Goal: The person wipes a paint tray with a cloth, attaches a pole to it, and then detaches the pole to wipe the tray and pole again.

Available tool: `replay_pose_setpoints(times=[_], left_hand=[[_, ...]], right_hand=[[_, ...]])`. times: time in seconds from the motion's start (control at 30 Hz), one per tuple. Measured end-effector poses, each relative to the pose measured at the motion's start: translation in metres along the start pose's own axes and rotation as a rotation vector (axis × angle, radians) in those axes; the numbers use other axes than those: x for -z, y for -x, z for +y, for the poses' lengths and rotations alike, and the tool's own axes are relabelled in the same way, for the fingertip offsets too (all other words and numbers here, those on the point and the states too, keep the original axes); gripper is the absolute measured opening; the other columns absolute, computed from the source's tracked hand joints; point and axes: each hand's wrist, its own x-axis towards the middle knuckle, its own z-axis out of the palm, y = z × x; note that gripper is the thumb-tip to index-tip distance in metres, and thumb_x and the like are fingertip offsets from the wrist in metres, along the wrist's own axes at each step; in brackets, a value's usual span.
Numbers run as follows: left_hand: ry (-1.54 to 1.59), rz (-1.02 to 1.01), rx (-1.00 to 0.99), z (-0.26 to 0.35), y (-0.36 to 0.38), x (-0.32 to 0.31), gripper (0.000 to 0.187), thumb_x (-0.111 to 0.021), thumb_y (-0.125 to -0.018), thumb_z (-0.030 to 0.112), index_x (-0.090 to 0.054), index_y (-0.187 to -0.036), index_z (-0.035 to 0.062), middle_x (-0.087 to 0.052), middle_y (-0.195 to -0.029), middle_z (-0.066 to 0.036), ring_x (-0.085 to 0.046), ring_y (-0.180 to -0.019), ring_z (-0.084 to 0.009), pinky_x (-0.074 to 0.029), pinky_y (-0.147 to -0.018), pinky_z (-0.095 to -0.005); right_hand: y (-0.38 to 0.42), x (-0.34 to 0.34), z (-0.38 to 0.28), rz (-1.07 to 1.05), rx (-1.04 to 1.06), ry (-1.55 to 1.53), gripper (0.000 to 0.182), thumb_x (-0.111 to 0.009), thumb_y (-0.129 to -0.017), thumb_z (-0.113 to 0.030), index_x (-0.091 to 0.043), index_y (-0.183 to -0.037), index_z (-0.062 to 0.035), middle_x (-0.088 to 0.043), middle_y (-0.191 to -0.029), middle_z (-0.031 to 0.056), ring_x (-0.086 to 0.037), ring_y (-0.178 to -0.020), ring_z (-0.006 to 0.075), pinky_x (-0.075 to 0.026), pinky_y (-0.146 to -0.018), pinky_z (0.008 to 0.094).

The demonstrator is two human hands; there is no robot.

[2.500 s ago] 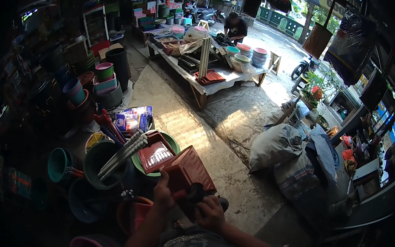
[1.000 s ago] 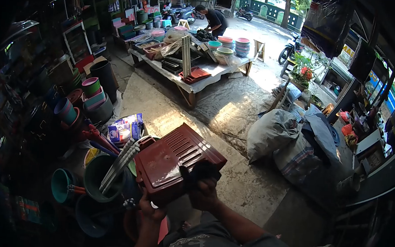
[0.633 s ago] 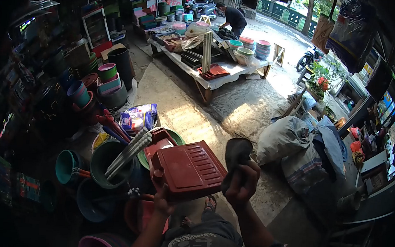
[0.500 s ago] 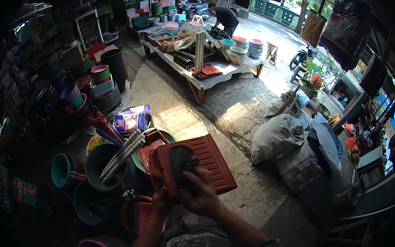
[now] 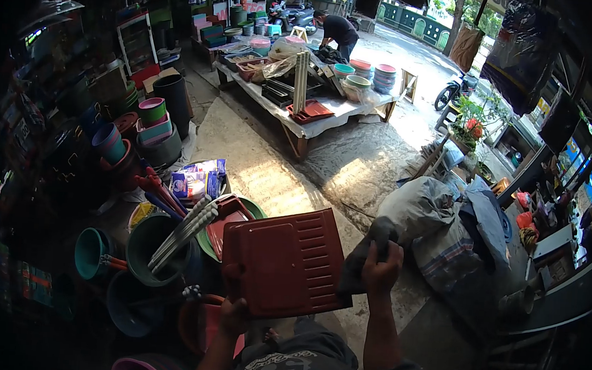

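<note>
A red plastic dustpan (image 5: 278, 262), its ribbed half toward the right, is held up in front of my body. My left hand (image 5: 235, 317) is closed on its lower left edge. Off the dustpan's right edge, my right hand (image 5: 382, 265) grips a dark cloth (image 5: 355, 264), which hangs down close to that edge. Part of the cloth bulges above my fingers. Behind the dustpan on the left, another red plastic piece (image 5: 224, 229) lies in a green basin (image 5: 256, 208).
Buckets (image 5: 144, 243) holding pale sticks (image 5: 183, 236) crowd my left. Stuffed sacks (image 5: 413, 209) lie to the right. Ahead stands a low table (image 5: 313, 126) with basins, red dustpans and upright poles. A person (image 5: 339, 33) bends behind it.
My right hand moved the dark cloth from the dustpan's surface rightward past its edge. The dustpan turned so its broad face shows more fully. My left hand kept its hold.
</note>
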Motion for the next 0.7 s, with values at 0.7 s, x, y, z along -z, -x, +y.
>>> replay_pose_setpoints(times=[0.7], left_hand=[[0.016,-0.02,0.144,0.004,0.003,-0.029,0.071,-0.074,-0.072,0.012,-0.036,-0.132,0.0035,-0.052,-0.122,-0.011,-0.055,-0.109,-0.0256,-0.047,-0.091,-0.0387]], right_hand=[[0.083,-0.009,-0.078,-0.642,0.628,-0.398,0.036,-0.059,-0.083,-0.036,-0.057,-0.109,-0.0119,-0.04,-0.136,0.0183,-0.034,-0.129,0.0352,-0.023,-0.106,0.0473]])
